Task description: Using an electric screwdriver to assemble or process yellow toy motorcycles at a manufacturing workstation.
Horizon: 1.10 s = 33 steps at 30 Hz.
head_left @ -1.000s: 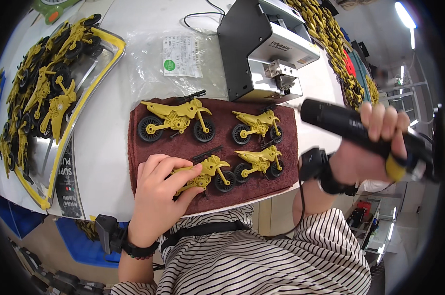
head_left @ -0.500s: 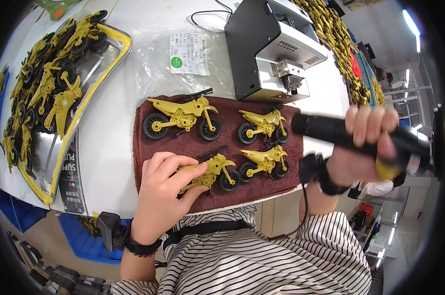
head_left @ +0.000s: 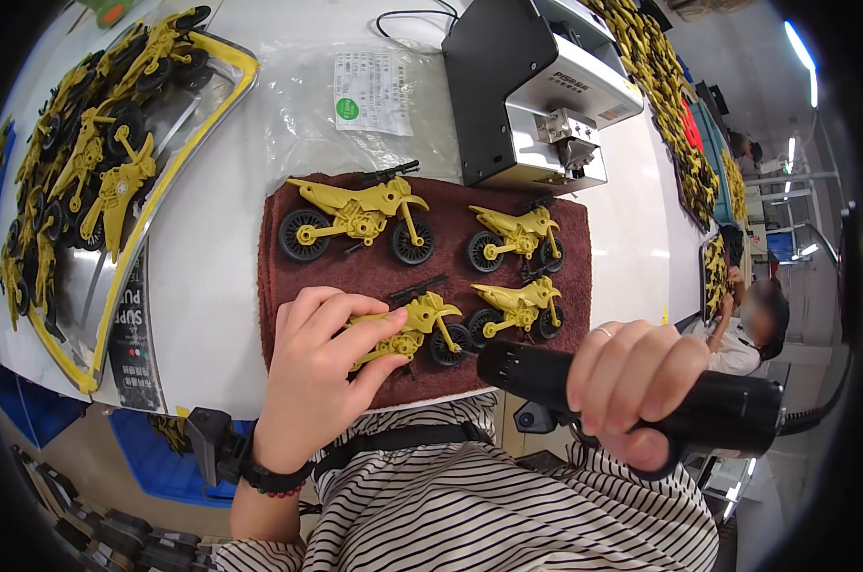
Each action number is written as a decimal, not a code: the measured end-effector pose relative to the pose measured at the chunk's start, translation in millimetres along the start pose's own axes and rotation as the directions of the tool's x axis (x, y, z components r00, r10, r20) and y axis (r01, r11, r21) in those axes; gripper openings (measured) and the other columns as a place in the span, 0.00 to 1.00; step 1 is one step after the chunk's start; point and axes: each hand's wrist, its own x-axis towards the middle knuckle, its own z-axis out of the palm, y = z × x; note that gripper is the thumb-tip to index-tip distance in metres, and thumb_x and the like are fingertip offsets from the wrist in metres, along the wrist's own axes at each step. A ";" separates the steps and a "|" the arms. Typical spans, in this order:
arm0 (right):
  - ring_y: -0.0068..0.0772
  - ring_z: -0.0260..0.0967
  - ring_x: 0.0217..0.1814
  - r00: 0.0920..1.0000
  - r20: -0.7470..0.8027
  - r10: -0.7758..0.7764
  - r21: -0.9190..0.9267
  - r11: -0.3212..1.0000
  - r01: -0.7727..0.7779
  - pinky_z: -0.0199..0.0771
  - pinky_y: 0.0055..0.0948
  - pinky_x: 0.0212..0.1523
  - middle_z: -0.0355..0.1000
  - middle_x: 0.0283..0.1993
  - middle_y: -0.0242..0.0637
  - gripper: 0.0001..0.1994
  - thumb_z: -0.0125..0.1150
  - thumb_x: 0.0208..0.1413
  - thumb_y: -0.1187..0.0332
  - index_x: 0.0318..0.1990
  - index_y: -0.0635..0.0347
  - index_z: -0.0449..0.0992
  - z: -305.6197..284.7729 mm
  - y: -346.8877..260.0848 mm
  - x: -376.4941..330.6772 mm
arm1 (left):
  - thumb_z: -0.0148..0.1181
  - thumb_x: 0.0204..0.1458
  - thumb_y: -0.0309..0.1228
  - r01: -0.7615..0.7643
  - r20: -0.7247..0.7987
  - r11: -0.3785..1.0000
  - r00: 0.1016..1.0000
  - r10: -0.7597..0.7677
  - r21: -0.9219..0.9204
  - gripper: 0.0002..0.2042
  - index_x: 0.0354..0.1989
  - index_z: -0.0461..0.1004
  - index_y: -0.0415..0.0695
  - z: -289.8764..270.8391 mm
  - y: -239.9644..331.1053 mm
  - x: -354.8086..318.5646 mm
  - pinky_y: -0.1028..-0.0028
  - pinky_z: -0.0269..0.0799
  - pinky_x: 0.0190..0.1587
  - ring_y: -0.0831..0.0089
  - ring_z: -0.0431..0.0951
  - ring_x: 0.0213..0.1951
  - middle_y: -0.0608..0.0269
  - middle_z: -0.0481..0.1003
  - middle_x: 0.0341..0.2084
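My left hand (head_left: 319, 357) is closed over the rear of a yellow toy motorcycle (head_left: 429, 317), pinning it to a brown towel (head_left: 277, 283). My right hand (head_left: 636, 386) wraps round a black electric screwdriver (head_left: 536, 375). The screwdriver lies nearly level, its tip at the hub of that motorcycle's front wheel (head_left: 450, 344); whether it touches a screw is too small to tell. Three more toy motorcycles rest on the towel: a larger one (head_left: 363, 214) at far left, one (head_left: 515, 235) at far right and another (head_left: 517, 307) beside the held one.
A black and silver screw feeder (head_left: 498, 105) stands behind the towel. Left of it lies a clear plastic bag (head_left: 303, 124) with a label. A yellow-edged tray (head_left: 169, 195) holds a heap of toy motorcycles. Beyond the table's right side, another person (head_left: 751, 329) sits.
My right hand has brought the screwdriver down and left, from beyond the towel's right edge to the held motorcycle's front wheel. My left hand has stayed put.
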 end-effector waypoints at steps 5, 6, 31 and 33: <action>0.29 0.67 0.17 1.000 -0.014 -0.013 0.000 1.000 0.013 0.70 0.29 0.22 0.67 0.19 0.34 0.10 0.63 0.37 0.78 0.26 0.62 0.67 4.2 4.5 -0.2 | 0.66 0.33 0.30 -0.027 0.028 1.000 0.999 0.027 0.003 0.16 0.36 0.77 0.47 -0.5 -0.1 0.6 0.70 0.59 0.40 0.69 0.67 0.39 0.71 0.71 0.32; 0.29 0.67 0.17 1.000 -0.012 -0.011 0.004 1.000 0.011 0.70 0.29 0.22 0.67 0.19 0.34 0.10 0.63 0.37 0.78 0.26 0.62 0.67 5.5 5.1 -0.1 | 0.66 0.33 0.30 -0.023 0.027 1.000 0.999 0.023 0.004 0.16 0.36 0.77 0.47 -0.7 -0.4 0.2 0.70 0.59 0.40 0.69 0.67 0.39 0.71 0.71 0.32; 0.30 0.67 0.17 0.910 0.411 -0.065 0.147 0.989 0.005 0.69 0.27 0.21 0.68 0.20 0.35 0.09 0.65 0.37 0.79 0.25 0.63 0.69 -17.2 8.8 22.0 | 0.65 0.34 0.28 0.085 0.082 0.994 0.993 -0.090 0.066 0.19 0.40 0.76 0.51 2.1 13.3 2.6 0.71 0.54 0.38 0.70 0.64 0.38 0.70 0.68 0.31; 0.30 0.67 0.18 0.913 0.397 -0.093 0.161 0.987 0.030 0.69 0.27 0.22 0.68 0.20 0.36 0.08 0.63 0.37 0.80 0.26 0.63 0.69 -12.1 9.6 19.0 | 0.65 0.34 0.28 0.095 0.091 0.993 0.991 -0.101 0.070 0.18 0.40 0.77 0.51 0.1 15.1 3.2 0.71 0.54 0.38 0.70 0.63 0.38 0.70 0.68 0.31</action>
